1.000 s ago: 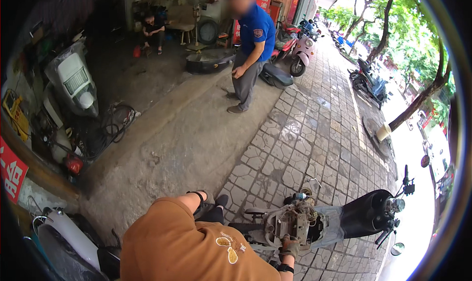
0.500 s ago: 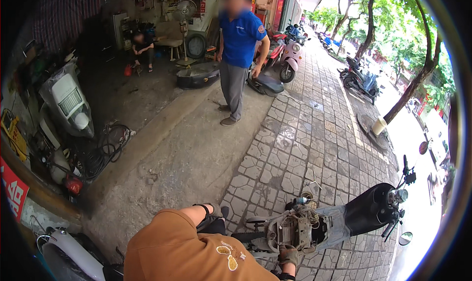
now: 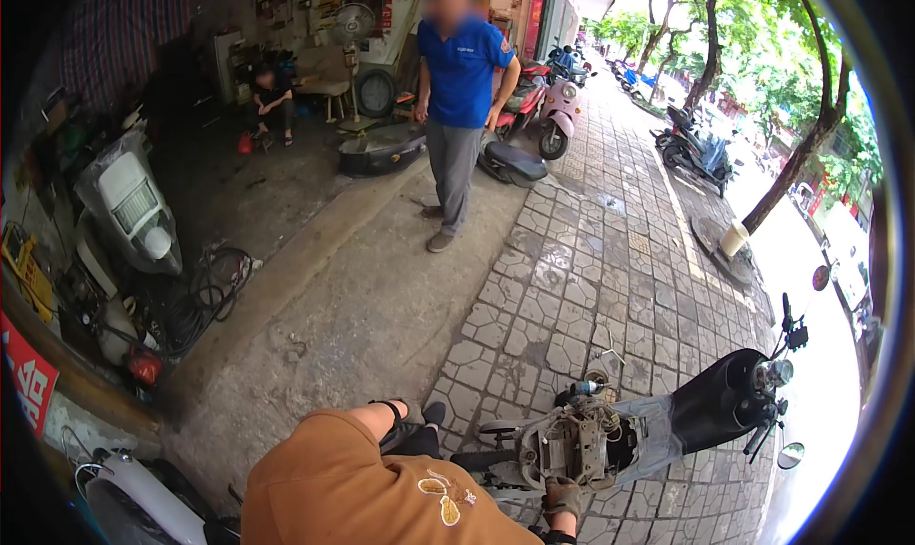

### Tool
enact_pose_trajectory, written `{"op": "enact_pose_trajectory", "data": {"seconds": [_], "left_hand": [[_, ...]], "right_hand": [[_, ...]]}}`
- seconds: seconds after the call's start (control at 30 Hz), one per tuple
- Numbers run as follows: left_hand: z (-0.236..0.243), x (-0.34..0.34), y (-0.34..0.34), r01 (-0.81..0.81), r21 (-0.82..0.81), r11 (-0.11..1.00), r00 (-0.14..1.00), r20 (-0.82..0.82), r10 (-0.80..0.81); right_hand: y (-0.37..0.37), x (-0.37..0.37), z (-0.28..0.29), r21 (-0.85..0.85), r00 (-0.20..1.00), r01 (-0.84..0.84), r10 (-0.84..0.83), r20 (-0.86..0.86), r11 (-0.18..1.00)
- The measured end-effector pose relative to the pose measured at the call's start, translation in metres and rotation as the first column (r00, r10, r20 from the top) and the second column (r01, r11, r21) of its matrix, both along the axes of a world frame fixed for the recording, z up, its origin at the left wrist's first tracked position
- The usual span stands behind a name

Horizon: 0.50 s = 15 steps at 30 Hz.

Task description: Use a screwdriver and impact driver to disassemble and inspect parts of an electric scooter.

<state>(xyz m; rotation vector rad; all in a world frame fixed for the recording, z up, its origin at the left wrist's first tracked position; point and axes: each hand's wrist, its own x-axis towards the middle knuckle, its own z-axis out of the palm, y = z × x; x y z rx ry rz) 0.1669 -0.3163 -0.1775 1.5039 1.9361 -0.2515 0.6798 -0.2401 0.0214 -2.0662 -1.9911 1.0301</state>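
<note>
A partly stripped motor scooter [image 3: 572, 440] stands at the lower right, its seat and rear covers off and its bare metal frame showing. My right hand [image 3: 562, 496], in a dark work glove, is closed on the near edge of that frame. My left hand [image 3: 412, 413] rests low by my bent leg, just left of my dark shoe [image 3: 436, 413]; its fingers are mostly hidden. Grey plastic panels [image 3: 648, 427] and a black front cover [image 3: 717, 393] run forward to the handlebar [image 3: 780, 369].
A person in a blue shirt [image 3: 462, 78] stands ahead on the concrete. Another person [image 3: 274, 102] sits inside the shop. A black scooter seat [image 3: 513, 162] lies on the ground beside a pink scooter [image 3: 560, 116]. Coiled black hoses [image 3: 205, 292] and a white scooter panel [image 3: 138, 202] are at left.
The standing person has shifted a foot forward and slightly changed stance. More of my shoe shows beside my left hand. My right hand stays at the scooter frame.
</note>
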Motion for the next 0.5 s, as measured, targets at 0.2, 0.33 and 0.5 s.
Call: {"op": "enact_pose_trajectory", "data": {"seconds": [0.2,0.33,0.5], "left_hand": [[-0.015,0.011,0.003,-0.128,0.056,0.990,0.991,-0.037,0.130],[-0.018,0.023,-0.031,-0.060,-0.087,0.994,0.996,-0.067,0.054],[0.131,0.027,-0.005,-0.243,-0.358,0.902,0.771,0.492,0.403]], "right_hand": [[-0.025,-0.011,0.045,-0.127,0.985,0.079,-0.057,0.164,0.989],[-0.043,-0.010,0.066,0.002,0.968,-0.091,0.088,0.235,0.996],[-0.033,0.026,0.041,-0.158,0.951,0.218,-0.246,-0.187,0.963]]}}
